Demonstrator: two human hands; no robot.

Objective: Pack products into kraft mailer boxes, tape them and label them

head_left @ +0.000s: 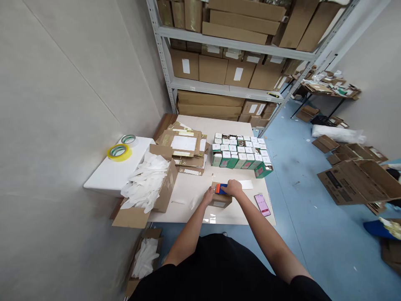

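A small brown cardboard box (221, 200) sits near the front edge of the white table (188, 190). My left hand (208, 195) rests against the box's left side, its fingers curled round it. My right hand (232, 188) is closed on a blue and orange tape dispenser (221, 189) that lies on top of the box. A white label strip (246, 184) lies just behind my right hand.
Several small green-and-white boxes (239, 155) stand in rows further back. Flat cardboard mailers (184, 148) are stacked at the back left. An open carton of white bags (147, 184) stands left. A phone (262, 205) lies right. Tape rolls (119, 151) rest on a side stand. Shelving (232, 71) is behind.
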